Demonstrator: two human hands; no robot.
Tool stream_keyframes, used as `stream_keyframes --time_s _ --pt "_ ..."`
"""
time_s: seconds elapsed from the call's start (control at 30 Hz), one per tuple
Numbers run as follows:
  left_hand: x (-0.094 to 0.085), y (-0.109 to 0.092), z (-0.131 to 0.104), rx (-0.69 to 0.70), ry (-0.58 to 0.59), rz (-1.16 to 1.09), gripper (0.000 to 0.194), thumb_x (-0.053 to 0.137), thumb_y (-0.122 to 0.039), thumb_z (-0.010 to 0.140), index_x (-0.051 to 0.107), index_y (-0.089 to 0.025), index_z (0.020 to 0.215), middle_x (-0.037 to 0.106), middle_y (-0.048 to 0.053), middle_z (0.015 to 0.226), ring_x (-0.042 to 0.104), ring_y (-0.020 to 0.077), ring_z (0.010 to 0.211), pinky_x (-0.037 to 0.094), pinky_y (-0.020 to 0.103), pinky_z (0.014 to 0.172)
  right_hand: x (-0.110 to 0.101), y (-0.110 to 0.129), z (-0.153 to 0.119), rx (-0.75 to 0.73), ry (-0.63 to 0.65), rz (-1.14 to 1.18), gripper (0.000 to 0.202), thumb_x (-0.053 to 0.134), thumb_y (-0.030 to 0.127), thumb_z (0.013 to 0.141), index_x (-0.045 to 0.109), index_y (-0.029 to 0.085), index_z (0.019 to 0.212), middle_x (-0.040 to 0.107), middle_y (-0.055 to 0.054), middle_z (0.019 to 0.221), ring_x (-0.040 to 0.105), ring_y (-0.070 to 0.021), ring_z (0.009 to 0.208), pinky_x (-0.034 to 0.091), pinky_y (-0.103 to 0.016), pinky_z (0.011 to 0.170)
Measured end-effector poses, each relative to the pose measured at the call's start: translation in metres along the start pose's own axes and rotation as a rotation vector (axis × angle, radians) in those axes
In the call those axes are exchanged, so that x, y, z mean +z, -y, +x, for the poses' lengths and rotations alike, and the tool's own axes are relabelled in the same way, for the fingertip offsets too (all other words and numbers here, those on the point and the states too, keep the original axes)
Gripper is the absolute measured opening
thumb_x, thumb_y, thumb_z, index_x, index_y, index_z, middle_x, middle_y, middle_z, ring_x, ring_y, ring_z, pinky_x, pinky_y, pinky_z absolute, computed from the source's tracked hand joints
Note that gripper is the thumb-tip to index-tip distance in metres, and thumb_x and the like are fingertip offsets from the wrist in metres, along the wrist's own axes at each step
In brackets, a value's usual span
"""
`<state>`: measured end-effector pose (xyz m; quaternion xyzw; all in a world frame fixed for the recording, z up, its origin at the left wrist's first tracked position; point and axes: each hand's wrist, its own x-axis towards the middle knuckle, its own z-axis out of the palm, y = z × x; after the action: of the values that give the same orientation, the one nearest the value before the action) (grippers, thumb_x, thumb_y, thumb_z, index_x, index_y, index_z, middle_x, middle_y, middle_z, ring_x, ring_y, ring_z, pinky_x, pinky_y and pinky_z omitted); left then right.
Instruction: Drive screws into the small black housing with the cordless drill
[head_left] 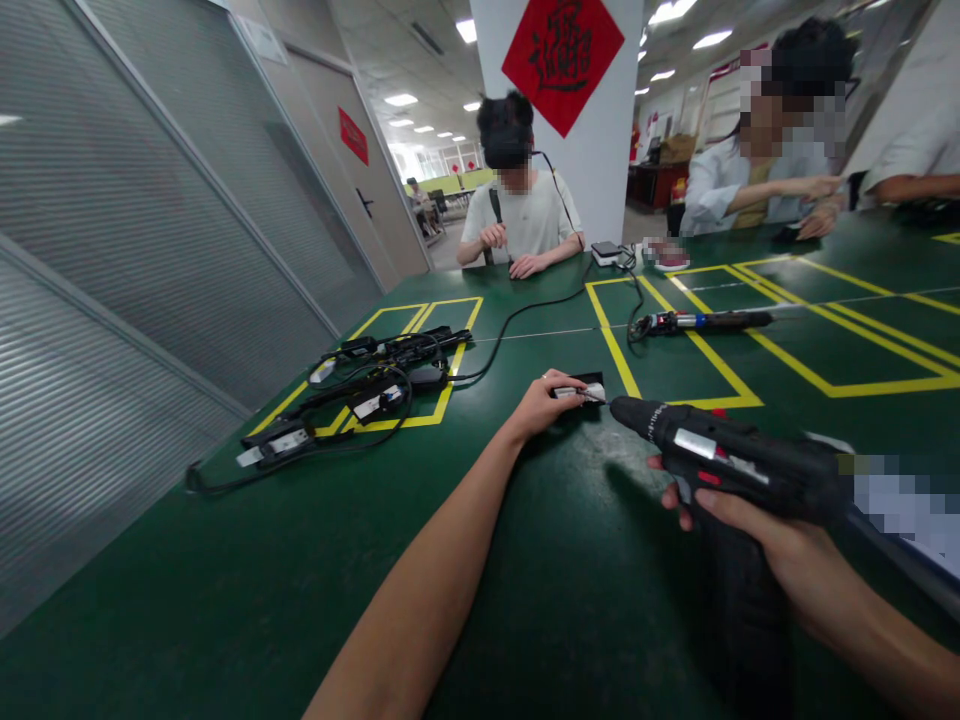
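Note:
My right hand (pixel 739 505) is wrapped round the handle of a black cordless drill (pixel 716 450). The drill lies nearly level, its chuck and thin bit pointing left. At the bit's tip is a small black box with a white label (pixel 592 390), lying on the green table. My left hand (pixel 546 405) grips that box from its left side, fingers bent over the top. Whether the bit touches the box or stops just short, I cannot tell.
Black power adapters with tangled cables (pixel 375 395) lie left on the green table (pixel 337 580). A pen-shaped tool with a coiled cord (pixel 705 322) lies right, among yellow tape outlines (pixel 832 388). Across the table, one person (pixel 525 220) holds a screwdriver; another (pixel 772 190) sits right.

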<state>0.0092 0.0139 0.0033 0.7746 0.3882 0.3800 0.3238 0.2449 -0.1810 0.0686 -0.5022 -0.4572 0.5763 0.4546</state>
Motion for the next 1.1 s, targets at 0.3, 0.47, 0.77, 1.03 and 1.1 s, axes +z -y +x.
stream_keyframes --time_s 0.3,0.47,0.77,1.03,1.1 --pt "-0.001 -0.001 0.0 0.019 -0.012 -0.031 0.029 0.064 -0.032 0.075 0.069 -0.019 0.1 0.059 0.006 0.101 0.054 0.0166 0.096 0.041 0.029 0.089 -0.003 0.0 -0.007 0.036 -0.085 -0.118 0.027 0.064 0.039 0.077 0.067 0.023 0.098 0.07 -0.003 0.087 0.064 -0.0198 0.061 0.051 -0.034 0.063" --pt "-0.001 0.0 -0.001 0.022 -0.011 -0.037 0.029 0.064 -0.034 0.075 0.07 -0.019 0.099 0.059 0.006 0.099 0.054 0.0167 0.095 0.041 0.029 0.088 -0.003 0.003 -0.009 0.057 -0.051 -0.152 0.026 0.063 0.041 0.077 0.069 0.024 0.096 0.07 -0.003 0.087 0.064 -0.0202 0.062 0.051 -0.033 0.064" --pt "0.001 0.0 0.0 0.002 -0.024 -0.023 0.028 0.064 -0.03 0.074 0.07 -0.019 0.098 0.059 0.007 0.099 0.054 0.0167 0.094 0.042 0.029 0.085 0.002 0.009 -0.011 0.034 -0.01 -0.145 0.021 0.059 0.038 0.08 0.069 0.026 0.095 0.069 -0.002 0.085 0.063 -0.0193 0.062 0.05 -0.032 0.064" --pt "0.001 0.001 0.0 0.006 -0.022 -0.017 0.027 0.065 -0.03 0.073 0.07 -0.019 0.098 0.06 0.005 0.097 0.054 0.0159 0.093 0.042 0.029 0.087 -0.001 0.005 -0.008 0.052 -0.014 -0.151 0.022 0.061 0.04 0.078 0.067 0.022 0.088 0.069 -0.003 0.084 0.063 -0.0187 0.062 0.049 -0.032 0.065" --pt "0.001 0.001 0.0 0.001 -0.024 -0.011 0.027 0.064 -0.03 0.074 0.07 -0.019 0.098 0.06 0.006 0.097 0.054 0.016 0.093 0.042 0.029 0.087 -0.002 0.003 -0.008 0.062 -0.004 -0.151 0.025 0.06 0.042 0.079 0.067 0.022 0.092 0.069 -0.003 0.087 0.063 -0.0187 0.063 0.049 -0.033 0.067"
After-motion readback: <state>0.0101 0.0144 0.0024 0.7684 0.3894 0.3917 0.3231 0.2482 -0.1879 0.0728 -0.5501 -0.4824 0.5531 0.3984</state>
